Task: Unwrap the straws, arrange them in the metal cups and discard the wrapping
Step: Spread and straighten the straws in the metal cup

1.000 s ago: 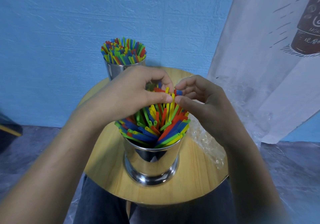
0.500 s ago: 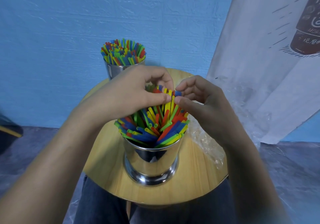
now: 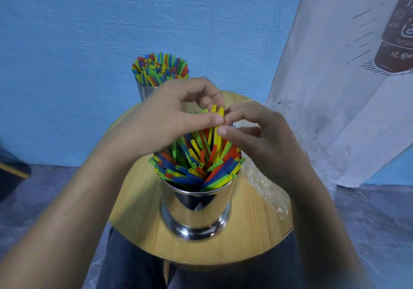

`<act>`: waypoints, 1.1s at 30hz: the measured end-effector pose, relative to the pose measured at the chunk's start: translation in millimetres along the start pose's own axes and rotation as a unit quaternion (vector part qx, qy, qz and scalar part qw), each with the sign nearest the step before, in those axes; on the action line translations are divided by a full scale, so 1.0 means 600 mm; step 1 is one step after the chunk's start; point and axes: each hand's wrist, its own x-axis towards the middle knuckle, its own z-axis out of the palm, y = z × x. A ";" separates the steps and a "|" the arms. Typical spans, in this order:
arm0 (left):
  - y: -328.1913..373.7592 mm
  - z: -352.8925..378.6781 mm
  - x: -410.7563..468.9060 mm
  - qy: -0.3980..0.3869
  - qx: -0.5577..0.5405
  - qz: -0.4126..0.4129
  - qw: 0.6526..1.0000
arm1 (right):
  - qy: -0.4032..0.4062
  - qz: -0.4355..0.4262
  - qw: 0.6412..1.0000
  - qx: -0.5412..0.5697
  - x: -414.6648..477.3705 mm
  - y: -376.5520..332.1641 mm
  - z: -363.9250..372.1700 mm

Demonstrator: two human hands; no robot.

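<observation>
- A round wooden table (image 3: 134, 217) stood before a blue wall (image 3: 89, 31), over a grey floor (image 3: 368, 210); a white printed cloth (image 3: 335, 87) hung at 2 o'clock.
- A metal cup (image 3: 196, 210) packed with straws (image 3: 190, 168) sat mid-table; a second cup (image 3: 143, 90), also full, stood at 11 o'clock.
- The left hand (image 3: 165, 118) and right hand (image 3: 263, 141) each pinched two yellow straws (image 3: 218, 112) near their tops, just above the near cup.
- Clear wrapping (image 3: 270, 190) lay crumpled at the table's 3 o'clock edge.

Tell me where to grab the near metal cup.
Probably grip the near metal cup round its smooth wall, between rim and flared foot, coming in from the side: splayed straws crowd its mouth, leaving no hold on top.
</observation>
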 end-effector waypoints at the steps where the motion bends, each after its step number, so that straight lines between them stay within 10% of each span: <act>1: 0.001 -0.001 -0.001 0.000 -0.006 -0.002 1.000 | 0.001 -0.001 1.000 0.003 0.000 -0.001 0.000; 21: 0.020 0.002 -0.007 0.028 -0.040 0.013 0.999 | 0.023 -0.027 0.999 0.011 -0.009 -0.023 0.005; 33: -0.006 -0.056 -0.006 0.330 -0.277 -0.035 0.902 | 0.042 -0.041 0.998 -0.003 -0.014 -0.011 -0.006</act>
